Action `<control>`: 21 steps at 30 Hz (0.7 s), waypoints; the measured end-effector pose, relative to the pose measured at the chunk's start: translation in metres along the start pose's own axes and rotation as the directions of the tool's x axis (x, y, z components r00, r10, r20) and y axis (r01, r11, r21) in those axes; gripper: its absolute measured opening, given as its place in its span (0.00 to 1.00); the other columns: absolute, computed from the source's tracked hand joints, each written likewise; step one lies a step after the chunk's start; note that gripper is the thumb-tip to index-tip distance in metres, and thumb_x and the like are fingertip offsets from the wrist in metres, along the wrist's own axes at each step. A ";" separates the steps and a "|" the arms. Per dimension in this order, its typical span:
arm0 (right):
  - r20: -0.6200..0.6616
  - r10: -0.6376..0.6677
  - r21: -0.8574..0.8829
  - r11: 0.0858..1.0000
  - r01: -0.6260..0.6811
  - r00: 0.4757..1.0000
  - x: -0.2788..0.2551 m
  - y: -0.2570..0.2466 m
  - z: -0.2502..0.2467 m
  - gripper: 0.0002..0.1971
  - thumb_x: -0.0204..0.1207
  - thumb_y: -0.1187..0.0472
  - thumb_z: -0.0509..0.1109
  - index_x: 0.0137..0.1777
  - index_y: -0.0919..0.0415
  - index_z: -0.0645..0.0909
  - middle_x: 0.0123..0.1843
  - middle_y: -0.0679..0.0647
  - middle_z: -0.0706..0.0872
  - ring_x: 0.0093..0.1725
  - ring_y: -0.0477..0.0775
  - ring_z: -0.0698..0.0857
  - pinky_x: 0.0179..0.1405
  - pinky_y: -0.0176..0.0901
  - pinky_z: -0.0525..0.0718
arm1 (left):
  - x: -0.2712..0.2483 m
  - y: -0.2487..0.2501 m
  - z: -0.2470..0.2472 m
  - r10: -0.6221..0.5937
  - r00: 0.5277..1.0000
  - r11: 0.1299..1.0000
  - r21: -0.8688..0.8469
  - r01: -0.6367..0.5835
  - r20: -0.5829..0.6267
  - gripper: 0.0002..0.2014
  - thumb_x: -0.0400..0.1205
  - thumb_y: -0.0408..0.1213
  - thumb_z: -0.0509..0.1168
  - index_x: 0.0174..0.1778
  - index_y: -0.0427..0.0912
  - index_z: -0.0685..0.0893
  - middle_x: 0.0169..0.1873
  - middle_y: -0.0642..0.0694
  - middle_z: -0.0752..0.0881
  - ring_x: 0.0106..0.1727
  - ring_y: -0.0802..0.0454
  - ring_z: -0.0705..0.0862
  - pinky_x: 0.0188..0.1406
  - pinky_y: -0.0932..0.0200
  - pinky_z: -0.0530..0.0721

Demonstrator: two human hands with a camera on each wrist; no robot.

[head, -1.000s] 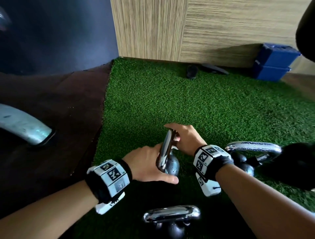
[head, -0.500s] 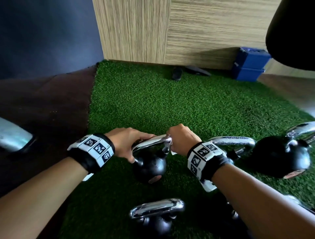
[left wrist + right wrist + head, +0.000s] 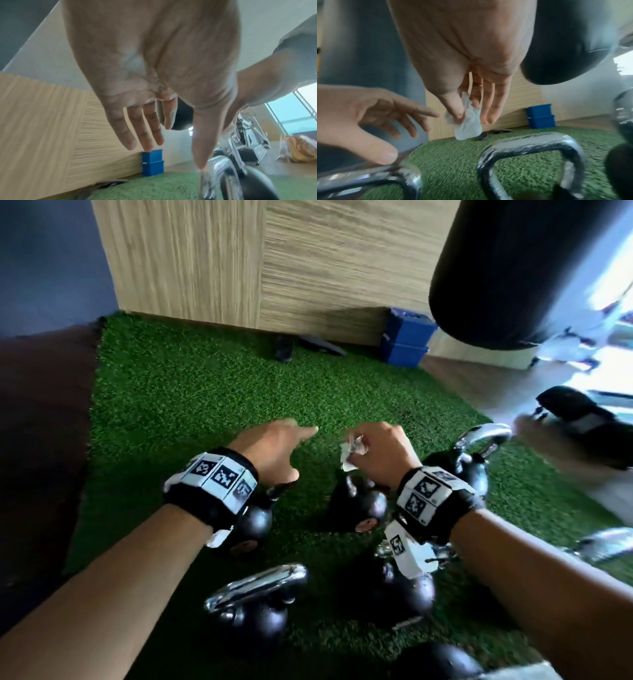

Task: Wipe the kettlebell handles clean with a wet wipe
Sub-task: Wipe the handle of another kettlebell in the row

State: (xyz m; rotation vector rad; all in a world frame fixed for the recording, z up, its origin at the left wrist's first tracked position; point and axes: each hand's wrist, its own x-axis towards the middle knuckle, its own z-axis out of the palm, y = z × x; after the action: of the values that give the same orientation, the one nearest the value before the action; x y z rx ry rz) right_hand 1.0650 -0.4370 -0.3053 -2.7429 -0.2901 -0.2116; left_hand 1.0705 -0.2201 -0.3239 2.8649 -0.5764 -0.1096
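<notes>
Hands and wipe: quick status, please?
Left hand open, empty. Right hand pinching wet wipe, above kettlebell handles. Nothing in the way.

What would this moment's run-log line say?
left hand: open, above kettlebells | right hand: pinching wipe | handles: untouched | floor: green turf

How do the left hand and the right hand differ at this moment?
The left hand is open and holds nothing; the right hand pinches a crumpled white wet wipe. The left fingers are spread; the right thumb presses the wipe. Both hover above the kettlebells, touching none.
</notes>
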 end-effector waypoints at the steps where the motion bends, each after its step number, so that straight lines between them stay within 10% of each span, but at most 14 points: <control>1: -0.049 0.023 0.012 1.000 -0.022 0.999 -0.006 0.008 -0.016 0.12 0.71 0.62 0.77 0.53 0.49 0.90 0.36 0.40 0.83 0.37 0.45 0.81 0.26 0.19 0.66 | 0.006 0.017 -0.002 0.018 1.000 1.000 -0.001 -0.018 -0.018 0.42 0.79 0.39 0.74 0.88 0.57 0.61 0.77 0.46 0.75 0.71 0.44 0.80 0.68 0.46 0.83; 11: -0.202 0.156 0.108 0.985 -0.137 0.967 -0.036 0.056 -0.100 0.17 0.62 0.64 0.85 0.48 0.48 0.86 0.29 0.39 0.78 0.27 0.37 0.75 0.28 0.26 0.71 | 0.024 0.098 0.017 -0.172 0.984 0.984 -0.036 0.174 0.053 0.20 0.78 0.41 0.72 0.64 0.36 0.83 0.63 0.35 0.87 0.65 0.38 0.87 0.60 0.51 0.85; 21: 0.008 0.064 -0.105 0.993 -0.063 0.998 -0.016 0.082 -0.095 0.13 0.69 0.61 0.82 0.55 0.57 0.91 0.58 0.51 0.88 0.50 0.45 0.82 0.50 0.35 0.75 | 0.043 0.079 0.060 -0.371 0.908 0.928 0.088 0.361 0.195 0.24 0.75 0.47 0.77 0.65 0.40 0.87 0.63 0.42 0.90 0.65 0.44 0.88 0.57 0.55 0.86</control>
State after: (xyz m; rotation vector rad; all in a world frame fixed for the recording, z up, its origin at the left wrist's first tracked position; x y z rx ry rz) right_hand 1.0576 -0.5504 -0.2490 -2.8524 -0.1997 -0.1999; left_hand 1.0734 -0.3194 -0.3660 2.9961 -0.0635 -0.4674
